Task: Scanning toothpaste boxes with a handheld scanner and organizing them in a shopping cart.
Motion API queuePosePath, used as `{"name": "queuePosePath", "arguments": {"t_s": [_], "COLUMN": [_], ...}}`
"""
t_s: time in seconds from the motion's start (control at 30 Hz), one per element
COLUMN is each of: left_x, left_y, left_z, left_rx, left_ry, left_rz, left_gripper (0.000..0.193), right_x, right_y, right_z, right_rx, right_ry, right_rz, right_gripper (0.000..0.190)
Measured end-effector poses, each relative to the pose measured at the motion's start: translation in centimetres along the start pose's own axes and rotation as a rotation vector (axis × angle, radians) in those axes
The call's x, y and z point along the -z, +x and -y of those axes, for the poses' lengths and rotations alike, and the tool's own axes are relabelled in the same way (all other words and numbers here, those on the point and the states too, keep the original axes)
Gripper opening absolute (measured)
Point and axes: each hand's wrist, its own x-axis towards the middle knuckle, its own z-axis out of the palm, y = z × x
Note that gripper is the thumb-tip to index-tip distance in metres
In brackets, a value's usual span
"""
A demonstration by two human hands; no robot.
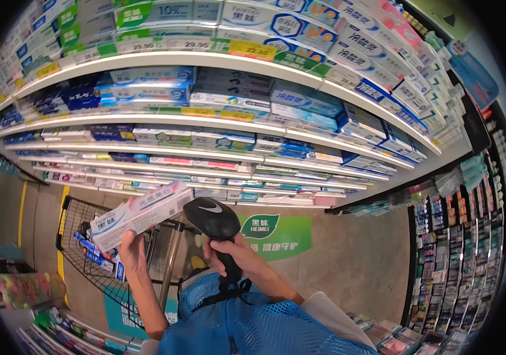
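A long white and pink Heimei toothpaste box (146,213) is gripped by my left hand (133,250), tilted with its right end higher. A barcode shows near that right end. My right hand (230,257) is wrapped around the handle of a black handheld barcode scanner (213,217), its head beside the box's right end. Behind and below the box stands a black wire shopping cart (97,266) with blue and white boxes (95,253) inside.
Long white shelves (168,60) packed with toothpaste boxes curve across the front. A green floor sticker (288,235) lies past the scanner. Hanging goods fill a rack (448,257) at right. Low shelves (75,333) stand at bottom left, near a bin of colourful goods (31,288).
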Motion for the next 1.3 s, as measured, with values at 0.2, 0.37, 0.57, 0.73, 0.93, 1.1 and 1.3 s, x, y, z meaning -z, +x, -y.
{"name": "queuePosePath", "arguments": {"t_s": [0.2, 0.37, 0.57, 0.73, 0.93, 1.1, 1.3], "left_x": [0.0, -1.7, -4.3, -4.0, -5.3, -5.0, -7.0], "left_y": [-1.1, -2.5, -3.3, -3.8, -4.3, -4.4, -4.2], "left_z": [0.0, 2.1, 3.4, 4.7, 5.1, 5.3, 5.0], "left_rx": [0.092, 0.234, 0.315, 0.342, 0.334, 0.365, 0.32], "left_ry": [-0.041, -0.112, 0.044, 0.029, 0.018, 0.006, -0.028], "left_rz": [-0.139, -0.112, -0.148, -0.179, -0.18, -0.119, -0.035], "left_gripper": [0.069, 0.06, 0.055, 0.052, 0.047, 0.059, 0.066], "right_x": [2.7, 4.0, 4.9, 6.4, 6.9, 7.7, 7.9], "right_y": [1.5, 1.4, 1.0, 0.6, 0.3, 0.1, 0.2], "right_z": [1.0, 0.4, 0.6, 0.6, 1.1, 1.0, 1.3], "right_rx": [0.203, 0.136, 0.191, 0.173, 0.186, 0.178, 0.155], "right_ry": [-0.292, -0.235, -0.266, -0.283, -0.246, -0.241, -0.208], "right_rz": [-0.28, -0.314, -0.385, -0.449, -0.49, -0.489, -0.478], "right_gripper": [0.028, 0.029, 0.025, 0.027, 0.021, 0.022, 0.025]}}
